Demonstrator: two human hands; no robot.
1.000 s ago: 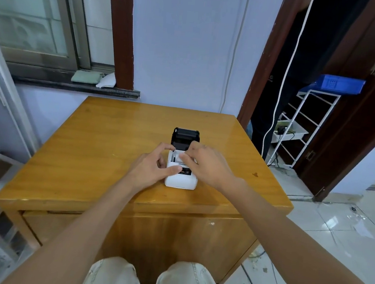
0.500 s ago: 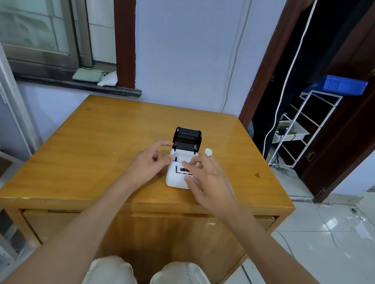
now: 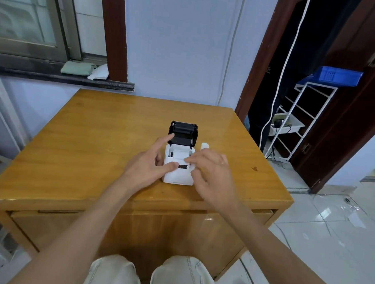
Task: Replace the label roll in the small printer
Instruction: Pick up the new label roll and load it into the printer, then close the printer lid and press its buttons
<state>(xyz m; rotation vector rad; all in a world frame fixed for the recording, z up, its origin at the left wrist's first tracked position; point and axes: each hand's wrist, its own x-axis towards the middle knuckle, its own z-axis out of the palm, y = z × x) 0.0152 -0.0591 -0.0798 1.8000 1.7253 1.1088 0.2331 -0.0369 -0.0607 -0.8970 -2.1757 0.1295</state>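
Observation:
A small white printer (image 3: 177, 175) sits near the front of the wooden table (image 3: 93, 146), its black lid (image 3: 183, 132) standing open at the back. White label paper (image 3: 179, 153) shows inside the open compartment. My left hand (image 3: 149, 164) holds the printer's left side, with the thumb on its front top and the index finger stretched toward the lid. My right hand (image 3: 211, 169) is at the printer's right side, fingers spread and fingertips touching the compartment's right edge. A small white roll (image 3: 205, 146) stands on the table just right of the lid.
Beyond the table's right edge are an open doorway and a white wire rack (image 3: 299, 121) with a blue tray (image 3: 334, 75). A window sill (image 3: 68, 78) runs behind on the left. My knees are under the front edge.
My right hand lifted off the printer's compartment, drew back, then returned to its right side. The small white roll came into view beside the lid. My left index finger stretched toward the lid.

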